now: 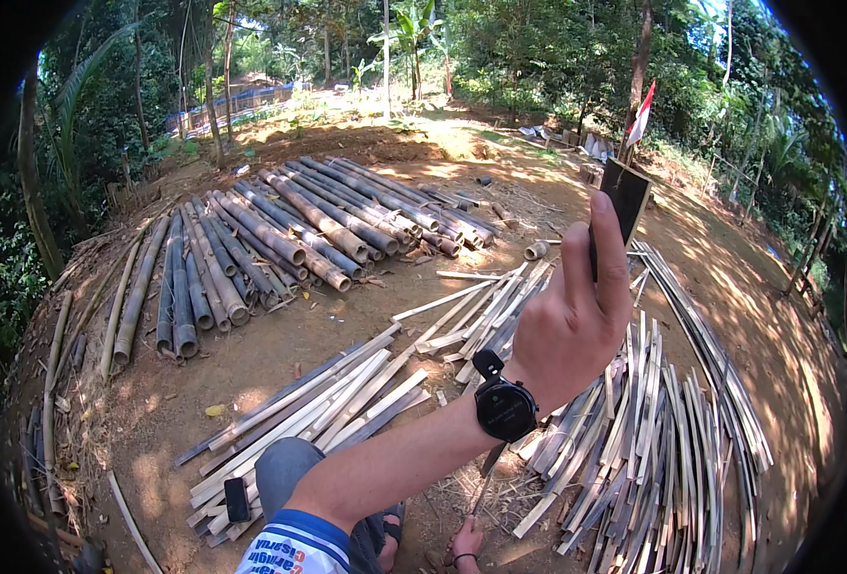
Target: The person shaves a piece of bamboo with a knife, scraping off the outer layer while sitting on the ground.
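Observation:
My left hand [576, 311], with a black watch [506, 409] on its wrist, is raised at the right. Its fingers are closed round a bamboo piece [622, 203] with a dark face and a pale cut edge; the hand hides the lower part. Low in the view, my right hand [465, 540], a dark band on its wrist, is closed round a knife [484, 486]. The long narrow blade points up and passes behind my left forearm. Split bamboo strips [653, 430] lie in a large fanned heap beneath and beyond my left hand.
Another pile of pale strips [347, 392] lies left of my forearm, with a black phone [237, 499] on its near end. Thick bamboo poles [289, 220] lie in rows farther off. A short bamboo section [536, 250] rests on the soil. A red-and-white flag [641, 115] stands behind.

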`<state>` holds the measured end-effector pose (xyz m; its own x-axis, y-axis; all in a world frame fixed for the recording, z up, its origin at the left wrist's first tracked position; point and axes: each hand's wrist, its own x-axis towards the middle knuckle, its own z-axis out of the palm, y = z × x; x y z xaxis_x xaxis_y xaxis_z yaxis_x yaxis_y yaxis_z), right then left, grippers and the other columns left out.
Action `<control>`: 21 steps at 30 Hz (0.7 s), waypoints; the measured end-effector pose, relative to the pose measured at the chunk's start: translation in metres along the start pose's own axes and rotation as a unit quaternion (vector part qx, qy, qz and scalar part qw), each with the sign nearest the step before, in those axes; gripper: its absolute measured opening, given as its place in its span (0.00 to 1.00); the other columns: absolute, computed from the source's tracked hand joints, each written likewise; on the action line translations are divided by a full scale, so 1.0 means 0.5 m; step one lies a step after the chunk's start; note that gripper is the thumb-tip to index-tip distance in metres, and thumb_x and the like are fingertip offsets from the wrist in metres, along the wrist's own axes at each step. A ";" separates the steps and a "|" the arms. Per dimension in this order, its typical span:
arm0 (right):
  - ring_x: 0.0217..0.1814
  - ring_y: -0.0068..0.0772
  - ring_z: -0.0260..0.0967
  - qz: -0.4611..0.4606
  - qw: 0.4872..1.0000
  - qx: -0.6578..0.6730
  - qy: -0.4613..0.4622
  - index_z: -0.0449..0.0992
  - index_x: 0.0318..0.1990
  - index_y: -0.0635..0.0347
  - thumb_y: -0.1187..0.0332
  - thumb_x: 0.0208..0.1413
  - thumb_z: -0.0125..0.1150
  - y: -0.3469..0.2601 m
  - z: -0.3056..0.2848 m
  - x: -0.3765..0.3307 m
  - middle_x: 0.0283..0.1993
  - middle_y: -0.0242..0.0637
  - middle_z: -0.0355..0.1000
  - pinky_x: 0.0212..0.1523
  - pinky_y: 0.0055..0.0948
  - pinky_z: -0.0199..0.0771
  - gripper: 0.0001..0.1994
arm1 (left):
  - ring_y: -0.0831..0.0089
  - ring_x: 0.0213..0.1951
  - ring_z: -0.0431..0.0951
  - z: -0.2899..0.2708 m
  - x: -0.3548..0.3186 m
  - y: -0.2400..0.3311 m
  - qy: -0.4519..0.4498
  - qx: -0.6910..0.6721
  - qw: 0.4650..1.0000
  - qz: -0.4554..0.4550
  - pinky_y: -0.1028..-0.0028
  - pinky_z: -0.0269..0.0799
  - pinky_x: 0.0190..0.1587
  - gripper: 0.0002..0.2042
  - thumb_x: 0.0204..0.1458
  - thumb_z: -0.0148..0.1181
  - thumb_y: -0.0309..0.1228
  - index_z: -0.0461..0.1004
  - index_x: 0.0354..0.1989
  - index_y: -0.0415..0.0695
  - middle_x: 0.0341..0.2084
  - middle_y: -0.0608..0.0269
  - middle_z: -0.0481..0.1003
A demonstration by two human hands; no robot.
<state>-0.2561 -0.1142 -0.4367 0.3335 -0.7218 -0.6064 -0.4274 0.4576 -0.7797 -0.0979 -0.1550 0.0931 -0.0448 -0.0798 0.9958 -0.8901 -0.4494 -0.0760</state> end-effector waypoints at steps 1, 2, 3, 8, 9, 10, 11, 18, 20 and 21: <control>0.09 0.33 0.63 0.003 1.000 0.000 0.005 0.67 0.14 0.65 0.45 0.60 0.44 0.005 -0.003 0.008 0.09 0.36 0.61 0.10 0.32 0.63 0.32 | 0.63 0.23 0.77 0.001 0.003 0.003 0.005 -0.002 1.000 -0.001 0.73 0.72 0.16 0.42 0.45 0.61 0.29 0.40 0.62 0.21 0.43 0.31 0.66; 0.09 0.33 0.63 0.006 1.000 0.000 0.009 0.67 0.14 0.65 0.45 0.60 0.44 0.009 -0.005 0.017 0.09 0.36 0.61 0.10 0.32 0.63 0.32 | 0.63 0.23 0.77 0.002 0.005 0.006 0.009 -0.004 1.000 -0.001 0.73 0.71 0.16 0.42 0.45 0.61 0.29 0.40 0.62 0.21 0.43 0.32 0.66; 0.09 0.33 0.63 0.009 1.000 0.001 0.013 0.67 0.14 0.65 0.45 0.60 0.44 0.014 -0.007 0.025 0.09 0.36 0.61 0.10 0.32 0.63 0.32 | 0.63 0.23 0.77 0.002 0.007 0.008 0.014 -0.006 1.000 -0.002 0.73 0.71 0.15 0.42 0.45 0.61 0.29 0.40 0.62 0.22 0.43 0.32 0.67; 0.09 0.33 0.63 0.017 1.000 0.015 0.001 0.66 0.15 0.65 0.45 0.59 0.44 0.018 -0.002 0.023 0.09 0.37 0.61 0.10 0.33 0.63 0.31 | 0.63 0.23 0.77 0.000 0.004 0.004 0.013 -0.018 1.000 -0.006 0.73 0.71 0.15 0.42 0.45 0.61 0.29 0.41 0.62 0.21 0.42 0.33 0.67; 0.09 0.33 0.63 0.020 1.000 0.022 -0.003 0.66 0.15 0.65 0.45 0.59 0.44 0.017 0.000 0.020 0.09 0.37 0.61 0.10 0.32 0.63 0.31 | 0.63 0.23 0.77 -0.001 0.004 0.003 0.015 -0.018 1.000 -0.005 0.73 0.71 0.15 0.42 0.45 0.61 0.29 0.42 0.62 0.22 0.41 0.34 0.67; 0.09 0.33 0.63 0.015 1.000 0.019 0.001 0.66 0.15 0.65 0.44 0.59 0.45 0.014 -0.001 0.019 0.09 0.37 0.61 0.10 0.32 0.63 0.31 | 0.64 0.22 0.77 -0.001 0.005 0.005 0.017 -0.011 1.000 -0.005 0.73 0.70 0.15 0.42 0.45 0.61 0.29 0.42 0.62 0.22 0.41 0.35 0.68; 0.09 0.33 0.63 0.010 1.000 0.016 0.005 0.66 0.15 0.64 0.44 0.59 0.45 0.012 -0.002 0.018 0.09 0.37 0.61 0.10 0.32 0.63 0.31 | 0.64 0.22 0.76 -0.002 0.006 0.006 0.020 -0.005 1.000 -0.004 0.73 0.70 0.14 0.41 0.45 0.61 0.29 0.42 0.62 0.22 0.41 0.35 0.68; 0.09 0.34 0.63 0.022 1.000 0.008 0.007 0.66 0.15 0.65 0.44 0.59 0.45 0.006 -0.001 0.010 0.10 0.37 0.62 0.10 0.33 0.63 0.31 | 0.65 0.22 0.76 -0.012 0.003 0.009 0.001 -0.017 1.000 -0.013 0.74 0.69 0.14 0.42 0.44 0.61 0.30 0.43 0.61 0.21 0.44 0.33 0.67; 0.09 0.34 0.64 0.012 1.000 -0.008 0.019 0.66 0.15 0.65 0.44 0.59 0.45 0.015 -0.005 0.024 0.10 0.38 0.62 0.10 0.33 0.64 0.32 | 0.65 0.22 0.76 -0.012 0.007 0.013 0.008 -0.016 1.000 -0.014 0.74 0.70 0.14 0.42 0.44 0.62 0.30 0.43 0.61 0.21 0.44 0.32 0.67; 0.09 0.34 0.64 0.008 0.999 -0.017 0.026 0.66 0.15 0.65 0.44 0.59 0.45 0.020 -0.007 0.032 0.10 0.38 0.62 0.10 0.33 0.64 0.32 | 0.65 0.22 0.76 -0.012 0.010 0.015 0.011 -0.015 1.000 -0.015 0.74 0.70 0.14 0.42 0.44 0.62 0.30 0.43 0.61 0.21 0.45 0.32 0.67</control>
<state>-0.2581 -0.1230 -0.4534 0.2827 -0.7413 -0.6087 -0.4602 0.4520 -0.7641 -0.1076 -0.1534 0.0976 -0.0274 -0.0473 0.9985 -0.9047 -0.4236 -0.0449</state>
